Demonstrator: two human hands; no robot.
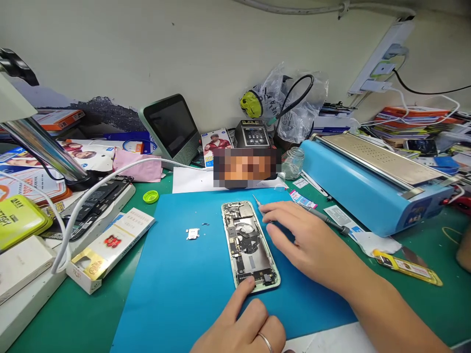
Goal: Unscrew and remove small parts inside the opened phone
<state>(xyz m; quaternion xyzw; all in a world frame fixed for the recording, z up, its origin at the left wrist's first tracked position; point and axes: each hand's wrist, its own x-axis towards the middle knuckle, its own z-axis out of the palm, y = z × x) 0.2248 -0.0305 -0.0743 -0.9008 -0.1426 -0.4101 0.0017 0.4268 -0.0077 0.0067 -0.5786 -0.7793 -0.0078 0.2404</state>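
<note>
Pointing away, slightly left, opened phone (251, 246) lengthwise

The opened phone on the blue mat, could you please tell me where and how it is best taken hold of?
I'd grip the phone by its long outer edges, coming from the picture's left: it lies flat with inner parts exposed, and the right hand is at its other side.

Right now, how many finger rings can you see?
1: a silver ring on the left hand, near the picture's bottom edge. More could be hidden where that hand leaves the picture.
</note>
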